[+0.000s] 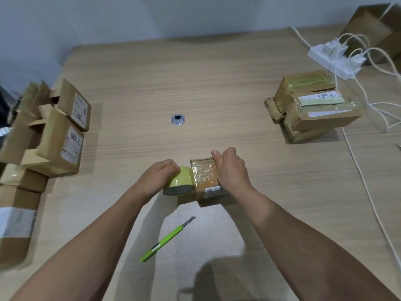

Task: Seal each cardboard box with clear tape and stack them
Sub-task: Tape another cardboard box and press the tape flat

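Handwriting resembling 786 marks unsealed box [56, 152]; left hand [159, 177] grips tape roll [181, 180], right hand [231, 170] clasps taped box [205, 177].

Glossy tape [178, 180] wraps cardboard box [208, 181]; matt wood-grain table [195, 83].
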Demonstrator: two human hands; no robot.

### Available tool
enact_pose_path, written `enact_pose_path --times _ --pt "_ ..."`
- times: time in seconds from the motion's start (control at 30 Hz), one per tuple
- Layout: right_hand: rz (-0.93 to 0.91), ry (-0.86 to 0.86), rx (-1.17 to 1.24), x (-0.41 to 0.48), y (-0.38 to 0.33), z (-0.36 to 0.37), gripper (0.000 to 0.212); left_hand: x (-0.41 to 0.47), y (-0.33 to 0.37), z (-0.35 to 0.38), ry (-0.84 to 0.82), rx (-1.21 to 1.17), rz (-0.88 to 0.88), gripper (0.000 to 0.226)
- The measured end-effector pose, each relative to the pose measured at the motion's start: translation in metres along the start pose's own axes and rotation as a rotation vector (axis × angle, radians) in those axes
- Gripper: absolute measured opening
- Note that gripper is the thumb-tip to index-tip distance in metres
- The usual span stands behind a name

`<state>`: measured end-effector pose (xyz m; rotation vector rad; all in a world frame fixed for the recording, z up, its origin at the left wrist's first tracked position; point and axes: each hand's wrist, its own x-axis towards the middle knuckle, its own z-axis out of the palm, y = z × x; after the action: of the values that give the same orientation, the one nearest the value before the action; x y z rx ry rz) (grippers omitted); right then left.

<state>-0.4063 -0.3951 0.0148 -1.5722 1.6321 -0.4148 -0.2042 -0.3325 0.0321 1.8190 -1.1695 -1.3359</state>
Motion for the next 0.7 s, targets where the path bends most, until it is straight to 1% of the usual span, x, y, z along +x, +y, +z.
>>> enact_pose_path --times 0.13,0.27,0.33,0.43,0.57,0.63,0.7 --pt "0.018 -0.013 0.079 0.000 0.000 -0.002 0.039 -0.008 -0.003 -0.011 0.004 -0.070 0.084 0.019" --pt "0.032 -0.038 0.119 0.004 0.002 -0.005 0.042 -0.011 -0.003 -0.019 0.011 -0.144 0.158 0.029" --pt "0.038 -0.054 0.145 0.006 0.005 -0.003 0.043 -0.012 0.002 -0.019 0.014 -0.165 0.182 0.027" --pt "0.065 -0.054 0.231 0.003 0.014 0.003 0.045 -0.012 0.011 -0.016 -0.026 -0.152 0.196 0.026" --pt "0.082 0.006 0.305 0.003 0.027 0.005 0.039 -0.008 0.014 -0.007 -0.098 -0.192 0.188 0.027" --pt "0.071 0.075 0.256 0.007 0.032 0.002 0.037 -0.004 0.016 -0.001 -0.118 -0.230 0.175 0.032" --pt "0.062 0.131 0.187 0.009 0.036 -0.003 0.035 0.000 0.020 0.005 -0.125 -0.240 0.161 0.027"
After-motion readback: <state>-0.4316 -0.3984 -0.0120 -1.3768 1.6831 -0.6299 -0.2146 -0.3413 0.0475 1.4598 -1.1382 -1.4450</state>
